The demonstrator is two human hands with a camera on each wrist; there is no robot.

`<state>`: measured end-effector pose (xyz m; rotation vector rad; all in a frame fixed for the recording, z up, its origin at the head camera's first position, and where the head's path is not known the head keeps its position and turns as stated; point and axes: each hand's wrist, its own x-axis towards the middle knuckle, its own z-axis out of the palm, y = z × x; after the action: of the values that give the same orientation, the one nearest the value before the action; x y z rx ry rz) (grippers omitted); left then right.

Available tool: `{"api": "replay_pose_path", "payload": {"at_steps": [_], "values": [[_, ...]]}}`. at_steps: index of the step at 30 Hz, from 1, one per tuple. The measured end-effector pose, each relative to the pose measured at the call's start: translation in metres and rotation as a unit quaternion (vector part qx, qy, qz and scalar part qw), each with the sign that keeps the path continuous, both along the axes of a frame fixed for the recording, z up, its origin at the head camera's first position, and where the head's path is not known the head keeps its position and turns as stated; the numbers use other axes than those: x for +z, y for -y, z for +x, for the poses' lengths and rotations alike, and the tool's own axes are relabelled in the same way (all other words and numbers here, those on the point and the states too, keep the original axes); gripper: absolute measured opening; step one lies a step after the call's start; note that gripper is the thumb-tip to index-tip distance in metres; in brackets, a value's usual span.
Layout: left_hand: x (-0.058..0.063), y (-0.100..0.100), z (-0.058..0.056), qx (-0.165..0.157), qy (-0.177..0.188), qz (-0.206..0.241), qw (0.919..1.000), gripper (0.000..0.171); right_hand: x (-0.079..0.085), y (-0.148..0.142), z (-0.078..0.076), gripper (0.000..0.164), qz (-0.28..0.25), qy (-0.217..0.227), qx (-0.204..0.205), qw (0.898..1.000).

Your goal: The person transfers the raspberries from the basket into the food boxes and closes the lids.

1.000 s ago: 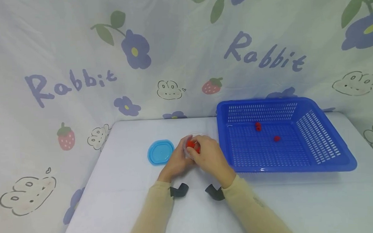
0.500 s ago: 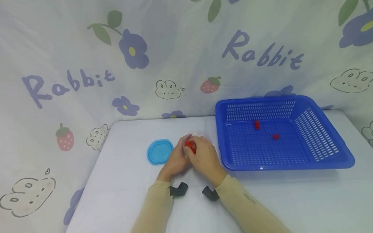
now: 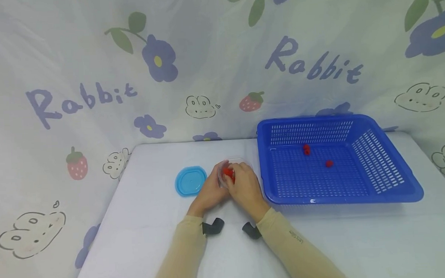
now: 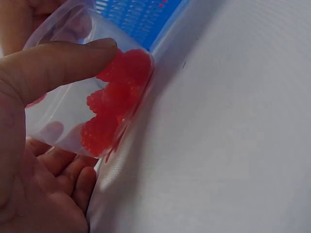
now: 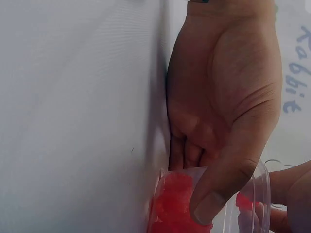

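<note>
A clear plastic container [image 4: 65,104] with red raspberries [image 4: 109,99] in it sits between both hands. My left hand [image 3: 210,191] holds it from the left; in the left wrist view its thumb [image 4: 73,60] crosses the wall and its fingers curl on the other side. My right hand [image 3: 246,191] grips it from the right. In the right wrist view that thumb [image 5: 211,204] lies across the outside of the wall, in front of the berries [image 5: 170,201]. Another bit of red shows near the rim. Most right fingertips are hidden.
To the left on the white table [image 3: 145,240] lies a light-blue lid [image 3: 191,181]. On the right stands a large blue basket [image 3: 342,200] with a few raspberries [image 3: 329,163] on its floor. A printed cloth [image 3: 205,66] hangs behind the table.
My right hand has shifted slightly left and closer against the container. The left hand has stayed in nearly the same place, and the raspberries in the basket have not moved.
</note>
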<state>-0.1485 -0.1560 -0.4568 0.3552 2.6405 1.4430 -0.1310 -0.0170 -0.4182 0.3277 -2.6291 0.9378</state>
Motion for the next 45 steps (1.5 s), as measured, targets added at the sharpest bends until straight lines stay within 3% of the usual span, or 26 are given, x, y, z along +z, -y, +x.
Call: {"api": "replay_pose_path", "payload": {"at_steps": [19, 34, 40, 45], "values": [[0.004, -0.002, 0.001, 0.001, 0.015, -0.002, 0.9999, 0.080, 0.001, -0.002, -0.001, 0.023, -0.006, 0.035, -0.008, 0.999], [0.001, -0.001, -0.001, -0.007, -0.002, -0.001, 1.0000, 0.080, 0.002, -0.001, 0.003, 0.019, -0.036, 0.010, 0.007, 0.999], [0.003, -0.001, -0.001, -0.015, -0.022, -0.018, 0.9995, 0.076, 0.012, 0.000, 0.008, 0.017, -0.052, -0.005, 0.030, 0.998], [0.001, 0.002, -0.001, -0.023, -0.042, -0.007, 0.9988, 0.064, 0.024, 0.001, 0.015, 0.019, -0.055, 0.002, 0.052, 0.997]]}}
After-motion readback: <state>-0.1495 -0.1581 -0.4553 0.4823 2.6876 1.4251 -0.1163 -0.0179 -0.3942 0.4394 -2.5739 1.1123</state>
